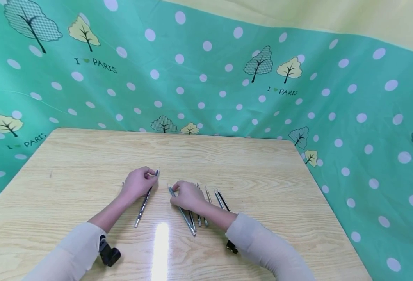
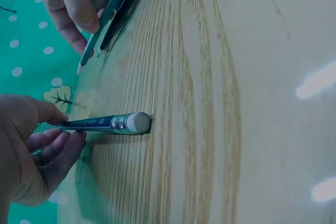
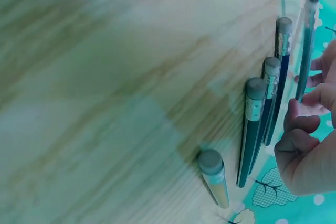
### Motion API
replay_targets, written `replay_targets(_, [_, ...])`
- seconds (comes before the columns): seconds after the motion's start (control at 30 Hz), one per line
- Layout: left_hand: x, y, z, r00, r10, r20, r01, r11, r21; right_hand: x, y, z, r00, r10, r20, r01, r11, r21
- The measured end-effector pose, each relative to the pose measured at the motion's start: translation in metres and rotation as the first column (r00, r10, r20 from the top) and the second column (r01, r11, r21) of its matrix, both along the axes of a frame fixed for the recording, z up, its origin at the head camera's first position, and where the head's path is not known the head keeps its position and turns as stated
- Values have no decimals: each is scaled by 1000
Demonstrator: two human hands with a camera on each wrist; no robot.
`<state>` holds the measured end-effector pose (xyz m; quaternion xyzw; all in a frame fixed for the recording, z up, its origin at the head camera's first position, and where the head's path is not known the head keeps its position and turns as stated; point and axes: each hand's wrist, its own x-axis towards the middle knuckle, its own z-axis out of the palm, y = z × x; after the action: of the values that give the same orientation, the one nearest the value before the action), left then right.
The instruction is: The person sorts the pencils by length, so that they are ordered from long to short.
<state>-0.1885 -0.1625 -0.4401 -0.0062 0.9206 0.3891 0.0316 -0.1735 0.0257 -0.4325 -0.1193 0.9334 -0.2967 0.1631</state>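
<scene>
My left hand [image 1: 137, 184] pinches a dark patterned pencil [image 1: 143, 207] near its far end. Its white eraser [image 2: 139, 123] points toward the camera in the left wrist view. To the right, my right hand [image 1: 188, 197] holds a teal pencil [image 1: 185, 217] between thumb and fingers, also near the far end. Just beside it a black pencil [image 2: 122, 15] lies on the table. More eraser-tipped pencils [image 3: 255, 108] lie under and beside the right hand, one with a plain wood-coloured barrel [image 3: 215, 182]. The forearm hides parts of several of them.
The pencils lie on a light wooden table [image 1: 255, 164]. Further pencils [image 1: 223, 201] stick out beyond the right forearm. A green dotted cloth [image 1: 199, 62] hangs behind the table and along its right side. Light glares off the tabletop near the front.
</scene>
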Motion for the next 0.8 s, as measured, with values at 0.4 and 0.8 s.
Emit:
replay_targets(0.4, [-2, 0, 1, 1000, 20, 11, -21, 998, 60, -3, 11, 8, 986, -72, 150, 107, 966, -235])
replay_targets(0.8, [-4, 3, 6, 998, 36, 53, -47, 973, 228, -10, 14, 5, 948, -113, 298, 234, 881, -411])
